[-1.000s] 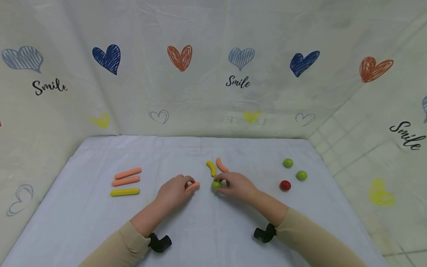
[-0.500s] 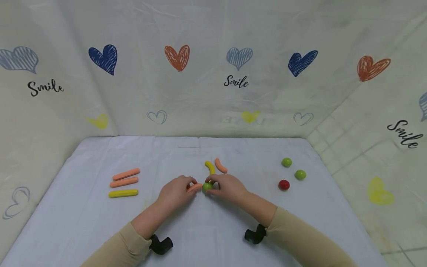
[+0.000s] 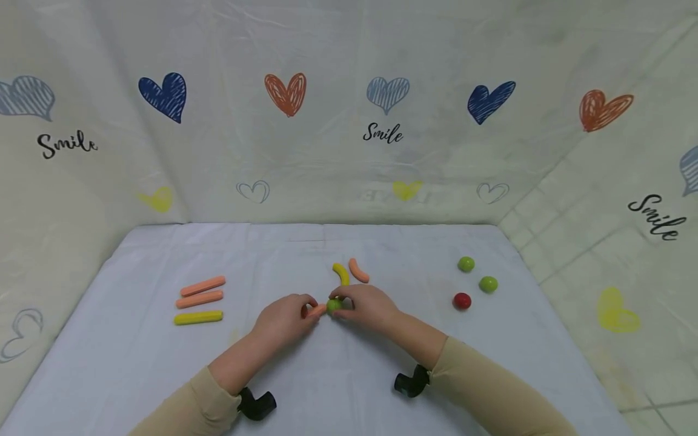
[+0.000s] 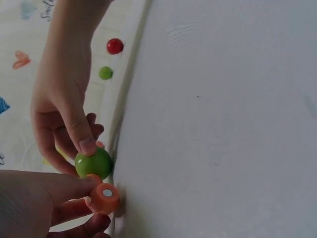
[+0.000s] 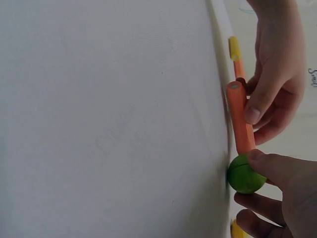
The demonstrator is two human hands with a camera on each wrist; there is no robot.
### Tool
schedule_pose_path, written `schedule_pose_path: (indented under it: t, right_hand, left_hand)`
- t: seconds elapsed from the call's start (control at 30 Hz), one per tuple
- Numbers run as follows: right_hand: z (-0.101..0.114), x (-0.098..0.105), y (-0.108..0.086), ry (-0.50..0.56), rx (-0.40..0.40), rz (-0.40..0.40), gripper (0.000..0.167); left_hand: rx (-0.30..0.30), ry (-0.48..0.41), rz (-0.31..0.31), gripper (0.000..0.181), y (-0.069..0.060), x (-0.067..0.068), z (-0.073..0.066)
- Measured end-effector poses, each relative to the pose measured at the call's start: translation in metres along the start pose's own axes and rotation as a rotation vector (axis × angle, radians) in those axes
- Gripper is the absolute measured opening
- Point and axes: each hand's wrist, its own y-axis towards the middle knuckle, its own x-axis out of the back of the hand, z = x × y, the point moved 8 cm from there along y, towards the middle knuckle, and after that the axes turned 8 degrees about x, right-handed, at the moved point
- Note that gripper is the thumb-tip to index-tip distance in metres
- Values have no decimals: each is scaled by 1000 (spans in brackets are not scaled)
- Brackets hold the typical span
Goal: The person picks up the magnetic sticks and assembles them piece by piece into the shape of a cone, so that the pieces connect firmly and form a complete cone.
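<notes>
Near the middle of the white-covered table, my left hand pinches a straight orange stick between thumb and fingers. A small pale round spot marks the end of the stick facing the left wrist camera. My right hand grips a green ball by thumb and fingertips. Ball and stick end touch in the right wrist view; whether they are joined I cannot tell. Just beyond the right hand lie a curved yellow piece, its near end hidden by the fingers, and a curved orange piece.
On the left lie two orange sticks and a yellow stick. Two green balls and a red ball sit on the right. A heart-printed sheet hangs behind the table.
My right hand has moved left with the green ball, closing the gap to the orange stick's end. The left hand keeps its hold, nearly still. The head view has shifted slightly.
</notes>
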Motion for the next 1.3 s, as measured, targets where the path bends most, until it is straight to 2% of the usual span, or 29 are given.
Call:
schedule_pose_path:
  t: [0.27, 0.57, 0.8, 1.0, 1.3]
  right_hand:
    - [4, -4, 1, 8, 7, 20, 34]
    - [4, 0, 0, 27, -9, 20, 43]
    - [-4, 15, 3, 48, -56, -6, 44]
    - [-9, 29, -2, 75, -74, -43, 42]
    - [-38, 50, -13, 93, -160, -117, 41]
  left_hand:
    - [8, -141, 141, 31, -1, -10, 16]
    - [33, -259, 232, 32, 0, -10, 24]
    - [33, -273, 249, 33, 1, -10, 24]
    - [25, -274, 251, 31, 2, -10, 23]
    - [26, -279, 256, 30, 3, -10, 21]
